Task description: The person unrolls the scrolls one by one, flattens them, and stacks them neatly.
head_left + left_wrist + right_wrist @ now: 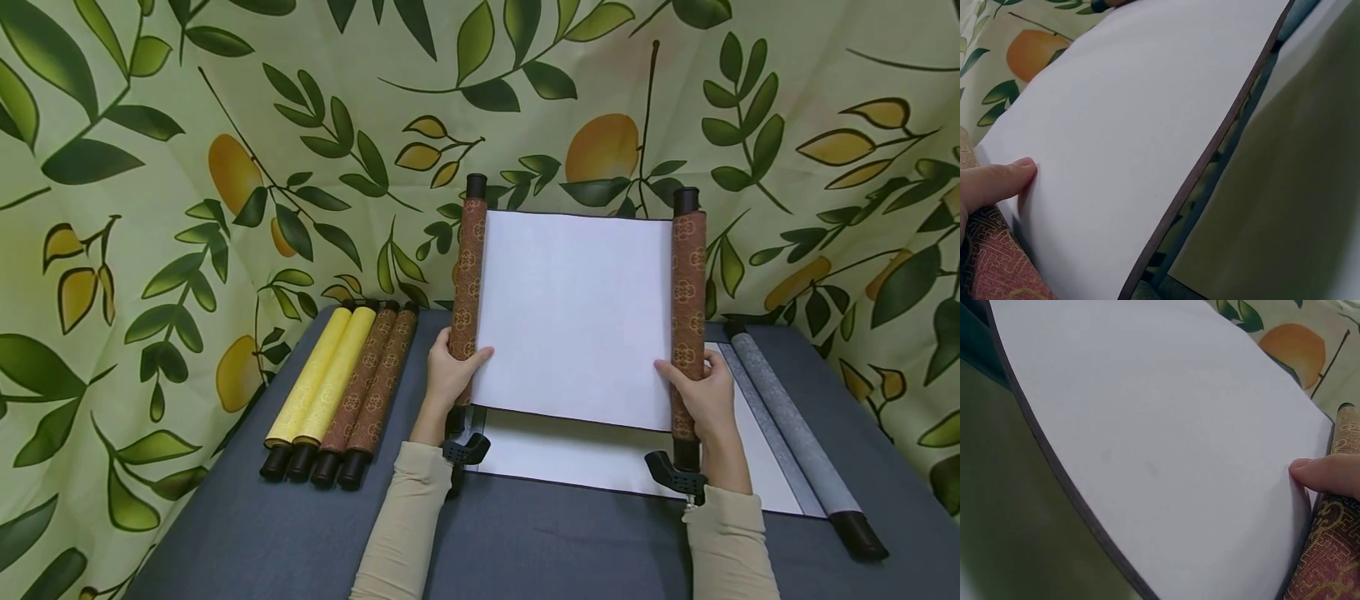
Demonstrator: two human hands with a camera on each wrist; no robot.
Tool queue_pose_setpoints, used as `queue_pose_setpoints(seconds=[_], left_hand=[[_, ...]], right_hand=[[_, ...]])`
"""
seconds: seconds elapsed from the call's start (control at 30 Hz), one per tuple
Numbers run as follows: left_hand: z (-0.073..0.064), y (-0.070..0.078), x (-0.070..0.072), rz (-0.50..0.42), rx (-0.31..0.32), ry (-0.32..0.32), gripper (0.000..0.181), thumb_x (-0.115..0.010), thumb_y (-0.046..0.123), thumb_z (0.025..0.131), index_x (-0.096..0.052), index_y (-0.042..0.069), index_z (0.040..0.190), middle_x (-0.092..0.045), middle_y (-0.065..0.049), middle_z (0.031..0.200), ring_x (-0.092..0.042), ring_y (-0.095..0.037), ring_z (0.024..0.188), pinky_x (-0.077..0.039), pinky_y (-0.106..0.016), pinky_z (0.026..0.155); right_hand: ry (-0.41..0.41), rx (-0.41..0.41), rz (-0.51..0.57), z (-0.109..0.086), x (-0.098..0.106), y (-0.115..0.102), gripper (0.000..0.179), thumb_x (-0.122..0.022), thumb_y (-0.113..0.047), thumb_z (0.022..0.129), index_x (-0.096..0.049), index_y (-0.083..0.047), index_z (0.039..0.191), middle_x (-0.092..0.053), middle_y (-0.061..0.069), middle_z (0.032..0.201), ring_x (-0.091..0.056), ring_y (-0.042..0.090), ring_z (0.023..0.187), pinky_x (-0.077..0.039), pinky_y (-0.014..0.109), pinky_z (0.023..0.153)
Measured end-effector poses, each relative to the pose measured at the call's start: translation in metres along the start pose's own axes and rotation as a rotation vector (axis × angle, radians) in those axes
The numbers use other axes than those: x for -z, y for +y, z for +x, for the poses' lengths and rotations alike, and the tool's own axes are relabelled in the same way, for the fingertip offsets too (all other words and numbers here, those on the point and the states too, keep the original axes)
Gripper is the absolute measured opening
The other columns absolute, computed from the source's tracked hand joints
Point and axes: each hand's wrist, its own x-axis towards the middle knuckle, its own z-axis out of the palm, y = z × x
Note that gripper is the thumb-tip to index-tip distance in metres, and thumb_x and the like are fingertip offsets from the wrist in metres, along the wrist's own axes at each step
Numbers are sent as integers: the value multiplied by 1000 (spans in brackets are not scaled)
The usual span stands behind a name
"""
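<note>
A partly unrolled scroll with a blank white sheet [576,317] is held up above the table, its brown patterned rolls upright at either side. My left hand [450,375] grips the left roll [468,275], thumb on the white face; the left wrist view shows that thumb [1004,181] pressing the sheet. Around the right roll [687,292] my right hand [708,396] is wrapped, its thumb [1322,474] also on the white face. Fingers behind both rolls are mostly hidden. Beneath it lies another white scroll [757,450], largely covered by the raised one.
At the left lie two yellow rolled scrolls [311,375] and two brown ones [382,383], side by side. The lower scroll's grey roll [795,421] lies along the right of the dark blue table [555,550]. A leaf-and-fruit patterned cloth [300,208] hangs behind.
</note>
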Motion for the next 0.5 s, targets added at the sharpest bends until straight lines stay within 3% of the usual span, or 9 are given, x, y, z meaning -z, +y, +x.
queue_pose_setpoints(seconds=[0.17,0.5], left_hand=[[0,-1,2,-25,10,-28,67,-78,18,79,-43,1,134,-60,-24,120,-62,-36,104,-54,-42,82],[1,-2,6,-39,-44,-58,63,-74,17,83,-43,0,135,-59,-26,122,-61,-38,106,-54,-46,85]], right_hand=[[6,0,-4,0,2,0,67,-63,-33,90,-34,-2,142,-50,22,133,-51,1,80,-43,13,59],[10,-6,8,1,5,2,68,-61,-36,92,-34,-8,147,-50,18,135,-46,-8,75,-44,11,59]])
